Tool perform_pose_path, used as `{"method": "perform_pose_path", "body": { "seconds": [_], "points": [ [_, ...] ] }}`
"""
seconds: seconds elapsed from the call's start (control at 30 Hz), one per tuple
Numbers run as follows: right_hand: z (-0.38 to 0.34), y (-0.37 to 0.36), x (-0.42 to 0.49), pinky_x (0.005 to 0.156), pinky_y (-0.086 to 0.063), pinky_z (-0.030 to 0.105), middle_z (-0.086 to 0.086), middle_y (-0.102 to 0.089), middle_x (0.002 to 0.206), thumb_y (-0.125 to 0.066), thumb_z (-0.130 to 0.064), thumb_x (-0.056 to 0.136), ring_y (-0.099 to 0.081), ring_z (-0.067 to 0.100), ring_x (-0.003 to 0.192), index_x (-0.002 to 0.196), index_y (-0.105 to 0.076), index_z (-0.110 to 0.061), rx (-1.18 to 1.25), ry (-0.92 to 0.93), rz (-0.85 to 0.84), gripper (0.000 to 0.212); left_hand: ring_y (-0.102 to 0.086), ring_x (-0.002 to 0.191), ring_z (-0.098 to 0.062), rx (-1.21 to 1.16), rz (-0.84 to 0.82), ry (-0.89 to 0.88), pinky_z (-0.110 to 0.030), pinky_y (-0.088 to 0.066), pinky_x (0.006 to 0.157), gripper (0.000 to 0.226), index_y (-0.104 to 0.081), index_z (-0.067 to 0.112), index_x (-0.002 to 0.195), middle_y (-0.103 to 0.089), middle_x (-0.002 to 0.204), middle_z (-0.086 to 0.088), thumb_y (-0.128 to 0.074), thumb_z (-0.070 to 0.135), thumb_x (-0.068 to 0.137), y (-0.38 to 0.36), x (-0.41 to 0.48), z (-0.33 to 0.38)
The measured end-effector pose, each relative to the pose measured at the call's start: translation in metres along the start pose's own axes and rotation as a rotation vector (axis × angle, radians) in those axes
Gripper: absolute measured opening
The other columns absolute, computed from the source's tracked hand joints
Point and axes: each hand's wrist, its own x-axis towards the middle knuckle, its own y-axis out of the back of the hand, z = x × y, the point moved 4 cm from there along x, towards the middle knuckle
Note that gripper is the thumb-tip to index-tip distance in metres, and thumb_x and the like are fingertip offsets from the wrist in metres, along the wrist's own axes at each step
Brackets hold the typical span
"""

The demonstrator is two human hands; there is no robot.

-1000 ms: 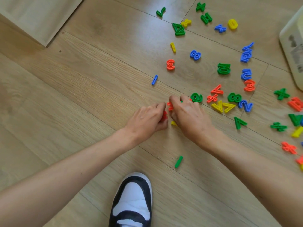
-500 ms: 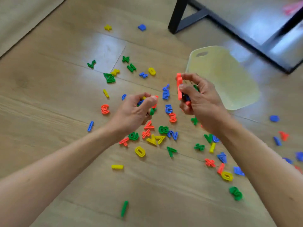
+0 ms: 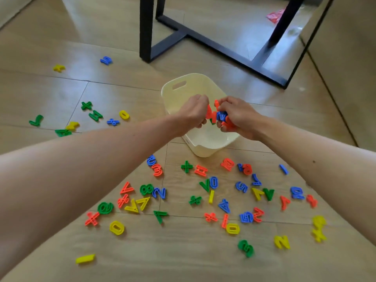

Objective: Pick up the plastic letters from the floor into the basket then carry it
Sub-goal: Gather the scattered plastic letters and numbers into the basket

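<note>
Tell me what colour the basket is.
The basket is plain cream, a pale yellowish white; the head view shows it best.

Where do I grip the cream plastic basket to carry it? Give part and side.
The oval handle slot in the far wall of the cream plastic basket, probably fingers hooked in from the far side: it stands upright, mouth up, and no other grip shows.

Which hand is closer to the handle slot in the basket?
Left. The left hand is close beside the handle slot; the right hand is farther right over the basket. Both grip pieces.
</note>
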Motion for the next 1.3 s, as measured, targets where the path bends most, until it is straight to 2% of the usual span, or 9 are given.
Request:
{"method": "perform_pose_path", "body": {
  "seconds": [0.13,0.33,0.47,0.6,0.73,0.9,1.03,1.13,1.3],
  "points": [
    [-0.002,-0.004,0.005,0.079,-0.061,0.047,0.020,-0.060,0.105,-0.041,-0.015,0.099,-0.068,0.032,0.082,0.109,-0.054,-0.010,0.034,-0.103,0.036,0.017,-0.053,0.082,-0.021,-0.047,0.047,0.108,-0.043,-0.054,0.088,0.026,-0.050,0.016,0.085,-0.054,0.084,-0.007,-0.030,0.023,0.100,0.001,0.005,-0.006],
    [0.000,-0.006,-0.002,0.092,-0.053,0.056,0.015,-0.059,0.115,-0.038,-0.017,0.098,-0.065,0.032,0.102,0.115,-0.062,-0.006,-0.050,-0.136,0.056,0.031,-0.048,0.118,-0.028,-0.025,-0.025,0.189,-0.052,-0.041,0.104,0.044,-0.057,0.011,0.123,-0.054,0.127,-0.012,-0.028,0.036,0.103,0.016,0.001,-0.010],
    [-0.006,-0.003,-0.010,0.097,-0.051,0.049,0.012,-0.061,0.122,-0.040,-0.026,0.096,-0.061,0.029,0.108,0.114,-0.065,-0.012,-0.139,-0.032,0.164,0.034,-0.046,0.125,-0.026,-0.034,0.007,0.141,-0.051,-0.042,0.104,0.042,-0.057,0.012,0.128,-0.054,0.130,-0.009,-0.034,0.035,0.101,0.028,-0.016,-0.005],
    [-0.019,-0.021,-0.042,0.080,-0.051,0.025,0.002,-0.065,0.104,-0.044,-0.021,0.096,-0.061,0.017,0.095,0.107,-0.067,-0.013,-0.360,0.384,0.310,0.027,-0.056,0.114,-0.022,0.110,0.127,-0.084,-0.041,-0.048,0.099,0.030,-0.064,0.016,0.114,-0.064,0.116,-0.007,-0.044,0.024,0.095,0.057,-0.064,-0.008],
    [-0.005,-0.084,-0.092,0.075,-0.046,0.018,0.005,-0.064,0.102,-0.055,-0.011,0.086,-0.061,0.016,0.090,0.101,-0.065,-0.015,-0.371,0.713,0.123,0.018,-0.060,0.090,-0.013,0.298,0.189,-0.178,-0.018,-0.050,0.073,0.019,-0.067,0.012,0.103,-0.067,0.093,0.001,-0.051,0.012,0.092,0.087,-0.140,-0.057],
    [0.050,-0.178,-0.136,0.072,-0.048,0.025,0.004,-0.063,0.093,-0.065,-0.007,0.081,-0.058,0.016,0.078,0.101,-0.065,-0.014,-0.507,0.742,-0.295,0.022,-0.061,0.083,-0.018,0.531,0.263,-0.216,-0.015,-0.043,0.067,0.011,-0.066,0.010,0.092,-0.066,0.088,-0.004,-0.059,0.009,0.083,0.118,-0.232,-0.148],
    [0.081,-0.227,-0.150,0.076,-0.051,0.038,0.001,-0.058,0.100,-0.060,-0.027,0.078,-0.056,0.016,0.081,0.104,-0.061,-0.019,-0.721,0.779,-0.544,0.027,-0.053,0.080,-0.018,0.696,0.144,-0.159,-0.034,-0.047,0.070,0.023,-0.056,0.019,0.094,-0.053,0.092,0.004,-0.056,0.039,0.082,0.109,-0.299,-0.208],
    [0.094,-0.245,-0.152,0.073,-0.051,0.041,-0.001,-0.052,0.109,-0.056,-0.039,0.083,-0.059,0.024,0.091,0.107,-0.054,-0.023,-1.003,0.845,-0.586,0.028,-0.054,0.084,-0.021,1.015,-0.030,-0.209,-0.038,-0.050,0.063,0.034,-0.053,0.020,0.099,-0.050,0.099,0.003,-0.056,0.051,0.083,0.089,-0.328,-0.231],
    [0.092,-0.270,-0.159,0.059,-0.044,0.038,0.004,-0.054,0.108,-0.056,-0.031,0.091,-0.061,0.031,0.095,0.104,-0.053,-0.017,-1.177,1.024,-0.463,0.020,-0.053,0.079,-0.022,1.167,-0.188,-0.405,-0.037,-0.052,0.048,0.027,-0.045,0.017,0.091,-0.048,0.093,-0.003,-0.069,0.018,0.078,0.074,-0.341,-0.255]
  ]
}}
